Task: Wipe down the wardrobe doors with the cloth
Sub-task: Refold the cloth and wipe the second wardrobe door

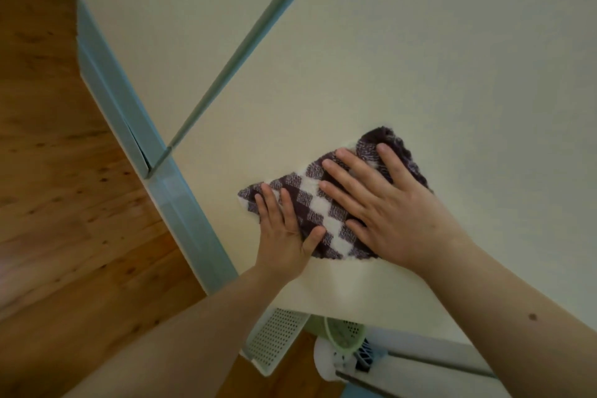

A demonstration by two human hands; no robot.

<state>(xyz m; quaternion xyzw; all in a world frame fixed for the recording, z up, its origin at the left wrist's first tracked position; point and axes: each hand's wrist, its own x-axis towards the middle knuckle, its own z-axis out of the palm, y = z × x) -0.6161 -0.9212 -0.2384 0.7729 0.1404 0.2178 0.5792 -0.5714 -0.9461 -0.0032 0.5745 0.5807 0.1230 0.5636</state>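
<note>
On the wardrobe door: a purple-and-white checked cloth [318, 220] lies flat against the cream door panel [420, 58], in its lower part, with both hands on it.
Cloth: folded into a rough triangle, one corner pointing toward the blue-green edge, the opposite end bunched under the right fingertips.
Left hand [284, 236]: laid on the cloth's lower-left corner, palm toward the door.
Left fingers [269, 200]: straight and close together, their tips resting on the checks (only some of them can be made out); the thumb [315, 241] is angled away from them and touches the cloth's lower edge. Nothing is pinched or curled round.
Right hand [397, 213]: flat on the upper-right half of the cloth, covering much of it.
Right fingers [352, 171]: straight and fanned apart, pressing the fabric against the panel; the thumb lies low on the cloth, pointing toward the left hand.
Hands: near each other, a strip of cloth showing between them.
Door edge: a blue-green strip [181, 210] runs down the panel's left side, and a narrow grey-green seam [245, 48] crosses the cream surface diagonally above the cloth.
Floor: knotty wooden boards [64, 203] lie to the left.
Below the door: a pale perforated plastic basket [277, 336], and just beside it a green mesh item [342, 333].
</note>
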